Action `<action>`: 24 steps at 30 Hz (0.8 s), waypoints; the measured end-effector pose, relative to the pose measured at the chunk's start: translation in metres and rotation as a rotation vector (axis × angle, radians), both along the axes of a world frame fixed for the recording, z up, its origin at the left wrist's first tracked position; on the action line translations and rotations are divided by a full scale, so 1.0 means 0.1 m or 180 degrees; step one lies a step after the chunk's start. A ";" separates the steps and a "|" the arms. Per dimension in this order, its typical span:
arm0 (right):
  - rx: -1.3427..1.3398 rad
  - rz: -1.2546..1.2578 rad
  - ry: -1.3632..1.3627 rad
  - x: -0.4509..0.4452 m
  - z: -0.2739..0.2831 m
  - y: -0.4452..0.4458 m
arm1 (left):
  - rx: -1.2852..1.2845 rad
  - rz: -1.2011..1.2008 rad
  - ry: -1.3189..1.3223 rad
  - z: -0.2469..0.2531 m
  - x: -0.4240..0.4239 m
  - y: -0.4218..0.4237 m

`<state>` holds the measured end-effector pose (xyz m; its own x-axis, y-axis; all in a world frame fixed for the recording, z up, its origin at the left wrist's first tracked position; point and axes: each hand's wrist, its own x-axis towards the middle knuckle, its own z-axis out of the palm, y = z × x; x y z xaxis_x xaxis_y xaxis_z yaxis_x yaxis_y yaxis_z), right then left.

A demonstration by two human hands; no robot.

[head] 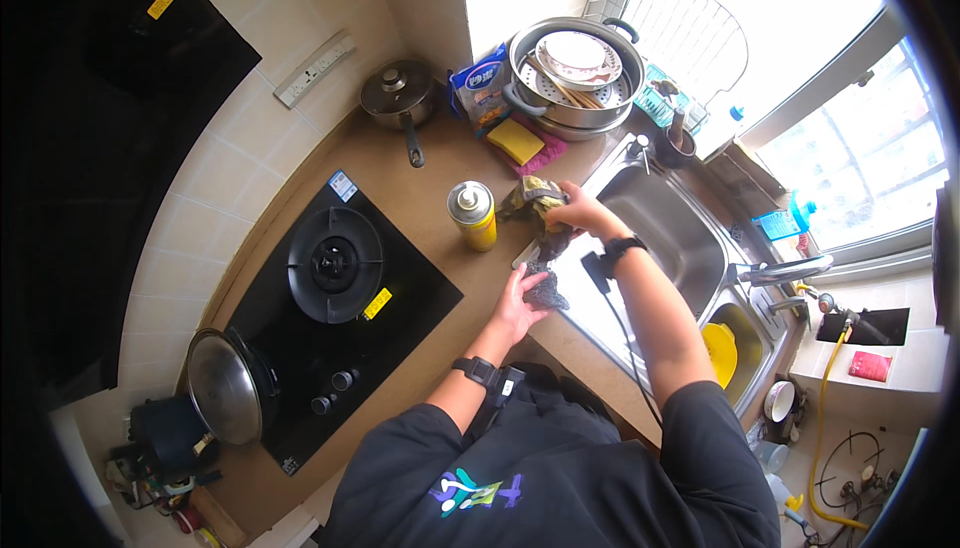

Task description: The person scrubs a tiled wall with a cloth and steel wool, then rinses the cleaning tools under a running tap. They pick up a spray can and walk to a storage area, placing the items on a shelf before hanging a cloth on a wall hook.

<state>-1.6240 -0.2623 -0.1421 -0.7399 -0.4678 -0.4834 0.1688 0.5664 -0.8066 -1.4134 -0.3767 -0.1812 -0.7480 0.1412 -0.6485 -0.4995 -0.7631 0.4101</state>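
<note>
My right hand [581, 212] grips a crumpled yellow-brown cloth [541, 195] above the counter's edge by the sink. Below it, my left hand [519, 304] has its fingers spread against a grey mesh scouring pad [546, 289]; whether the fingers grip it I cannot tell. A yellow spray can [477, 221] with a silver top stands upright to the left of the cloth. Behind the cloth, a yellow sponge [515, 142] lies on a pink cloth [551, 152].
A gas hob [420, 278] lies left, with a lidded wok [225, 386] at its near end. A lidded saucepan [397, 101] and a steamer pot [529, 94] holding plates stand at the back. The steel sink [675, 225] is at right, a yellow basin [720, 353] in its nearer bowl.
</note>
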 end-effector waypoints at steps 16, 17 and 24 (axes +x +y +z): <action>0.0995 0.1717 0.1561 0.97 1.34 0.27 | 0.0920 -0.0120 0.0713 0.13 -0.02 0.20; 0.0807 0.1369 0.1760 0.88 1.31 0.19 | 0.0969 -0.0133 0.0681 0.16 0.03 0.17; -0.1120 0.1244 0.1903 0.51 0.85 -0.80 | 0.0914 -0.0011 0.0661 -0.07 0.08 0.17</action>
<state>-1.5730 -0.3426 -0.0567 -0.5781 -0.7984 0.1682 -0.5075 0.1904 -0.8403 -1.4051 -0.3596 -0.1884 -0.8589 0.2985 -0.4162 -0.4309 -0.8604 0.2721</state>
